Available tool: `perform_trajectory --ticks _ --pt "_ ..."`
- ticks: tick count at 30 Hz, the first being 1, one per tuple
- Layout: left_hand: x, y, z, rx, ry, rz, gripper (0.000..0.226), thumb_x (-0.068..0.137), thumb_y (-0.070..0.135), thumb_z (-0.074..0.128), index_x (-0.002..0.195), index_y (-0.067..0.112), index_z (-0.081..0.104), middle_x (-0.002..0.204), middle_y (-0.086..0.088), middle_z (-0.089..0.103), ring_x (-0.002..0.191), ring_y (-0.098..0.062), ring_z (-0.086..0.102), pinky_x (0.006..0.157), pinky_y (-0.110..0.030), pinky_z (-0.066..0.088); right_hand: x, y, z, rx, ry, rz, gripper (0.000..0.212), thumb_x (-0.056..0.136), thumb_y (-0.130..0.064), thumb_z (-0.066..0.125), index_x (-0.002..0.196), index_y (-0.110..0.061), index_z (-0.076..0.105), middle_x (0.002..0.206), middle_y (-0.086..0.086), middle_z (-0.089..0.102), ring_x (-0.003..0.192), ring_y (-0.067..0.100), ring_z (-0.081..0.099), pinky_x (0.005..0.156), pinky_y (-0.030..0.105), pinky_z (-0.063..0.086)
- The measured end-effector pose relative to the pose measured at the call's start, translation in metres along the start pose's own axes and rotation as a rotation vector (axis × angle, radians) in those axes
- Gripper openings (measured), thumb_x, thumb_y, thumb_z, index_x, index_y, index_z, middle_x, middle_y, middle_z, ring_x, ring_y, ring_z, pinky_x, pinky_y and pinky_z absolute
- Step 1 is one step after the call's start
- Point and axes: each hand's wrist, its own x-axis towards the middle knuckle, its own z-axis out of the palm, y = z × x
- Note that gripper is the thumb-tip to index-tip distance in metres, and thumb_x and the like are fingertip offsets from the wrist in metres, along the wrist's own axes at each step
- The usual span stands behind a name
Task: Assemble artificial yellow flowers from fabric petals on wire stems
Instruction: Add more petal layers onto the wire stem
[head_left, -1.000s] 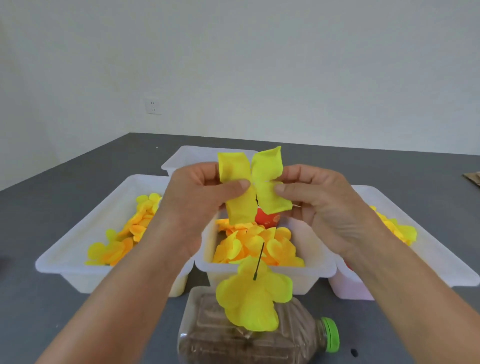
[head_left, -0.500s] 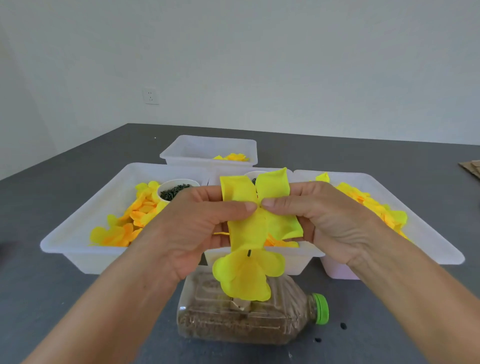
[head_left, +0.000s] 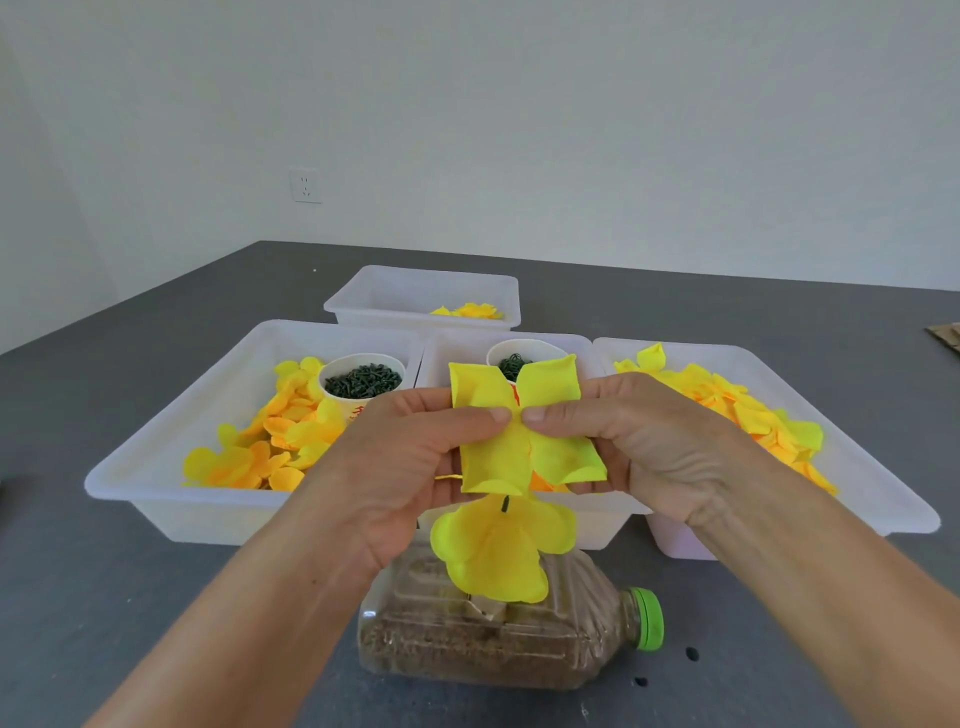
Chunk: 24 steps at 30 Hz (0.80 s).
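in the middle of the frame the left hand (head_left: 410, 467) and right hand (head_left: 639, 441) both pinch a yellow petal piece (head_left: 519, 431), just above a flower (head_left: 498, 551) on the bottle (head_left: 498, 639).

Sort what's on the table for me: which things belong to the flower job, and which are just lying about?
In the job:
- four-lobed petal piece, pinched by left hand and right hand
- flower on wire stem
- sand-filled bottle
- petal trays
- cups of green bits

Lying about:
- wall socket
- brown scrap
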Motion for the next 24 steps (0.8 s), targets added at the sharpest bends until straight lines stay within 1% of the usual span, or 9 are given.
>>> perform_trajectory --ticks 3,5,9,14,15,17,19,21,24 --pt "0.000 -0.003 -0.001 -0.010 0.006 -0.006 0.027 0.054 0.020 0.069 0.079 0.012 0.074 0.076 -0.009 0.073 0.060 -0.018 0.068 0.051 -0.028 0.055 0.003 -0.001 -0.001 -0.014 -0.006 0.008 0.015 0.067 -0.018 0.075 0.081 -0.012 0.072 0.080 0.008 0.071 0.072 0.021 0.066 0.074 0.036 0.054" --pt "0.000 -0.005 -0.003 -0.012 0.004 -0.016 0.031 0.054 0.020 0.070 0.083 0.011 0.073 0.079 -0.010 0.073 0.062 -0.019 0.069 0.055 -0.030 0.057 0.004 0.001 -0.001 -0.013 -0.012 0.012 0.002 0.072 -0.015 0.073 0.073 -0.015 0.071 0.075 0.005 0.071 0.067 0.018 0.065 0.066 0.030 0.053" --pt "0.000 -0.011 -0.006 -0.038 -0.008 -0.037 0.029 0.052 0.019 0.071 0.078 0.009 0.075 0.080 -0.012 0.073 0.063 -0.021 0.070 0.054 -0.032 0.058 0.006 0.005 0.000 -0.007 -0.039 0.029 0.008 0.074 -0.015 0.072 0.082 -0.017 0.071 0.080 0.004 0.072 0.070 0.018 0.066 0.074 0.033 0.053" --pt "0.001 -0.016 -0.003 -0.016 -0.024 -0.082 0.037 0.047 0.023 0.073 0.082 0.010 0.073 0.083 -0.013 0.074 0.067 -0.022 0.071 0.060 -0.035 0.059 0.005 0.005 0.000 0.018 -0.080 0.016 0.008 0.072 -0.015 0.072 0.079 -0.018 0.070 0.073 0.000 0.070 0.059 0.013 0.064 0.056 0.024 0.051" --pt "0.001 -0.016 -0.003 -0.018 -0.024 -0.085 0.036 0.047 0.023 0.073 0.081 0.011 0.073 0.082 -0.012 0.074 0.066 -0.022 0.070 0.058 -0.034 0.059 0.005 0.005 -0.001 0.029 -0.096 0.010 0.012 0.066 -0.016 0.073 0.078 -0.017 0.071 0.075 0.003 0.070 0.062 0.015 0.064 0.059 0.026 0.052" --pt "0.002 -0.015 -0.002 -0.020 -0.021 -0.087 0.030 0.047 0.022 0.073 0.076 0.012 0.073 0.079 -0.010 0.074 0.063 -0.020 0.070 0.052 -0.029 0.056 0.006 0.005 -0.002 0.072 -0.120 0.005 0.025 0.054 -0.017 0.073 0.079 -0.012 0.073 0.084 0.011 0.071 0.073 0.025 0.065 0.076 0.038 0.054" --pt "0.002 -0.015 -0.002 -0.015 -0.022 -0.089 0.029 0.048 0.021 0.073 0.075 0.012 0.073 0.078 -0.010 0.074 0.063 -0.020 0.070 0.055 -0.031 0.058 0.005 0.005 -0.002 0.105 -0.132 0.010 0.024 0.054 -0.012 0.071 0.078 -0.009 0.074 0.088 0.015 0.070 0.080 0.030 0.065 0.087 0.047 0.051" --pt "0.002 -0.015 -0.002 -0.007 -0.028 -0.096 0.029 0.050 0.019 0.072 0.077 0.011 0.073 0.079 -0.011 0.074 0.065 -0.021 0.070 0.063 -0.035 0.058 0.004 0.006 -0.002 0.100 -0.135 0.013 0.014 0.065 -0.006 0.069 0.079 -0.008 0.073 0.084 0.014 0.071 0.073 0.027 0.066 0.080 0.043 0.054" --pt "0.002 -0.016 -0.002 0.003 -0.019 -0.107 0.036 0.050 0.019 0.070 0.085 0.010 0.071 0.079 -0.010 0.074 0.065 -0.020 0.069 0.067 -0.036 0.057 0.003 0.007 -0.001 0.092 -0.123 0.027 0.009 0.074 -0.006 0.067 0.080 -0.011 0.070 0.073 0.009 0.071 0.059 0.020 0.067 0.059 0.030 0.056"
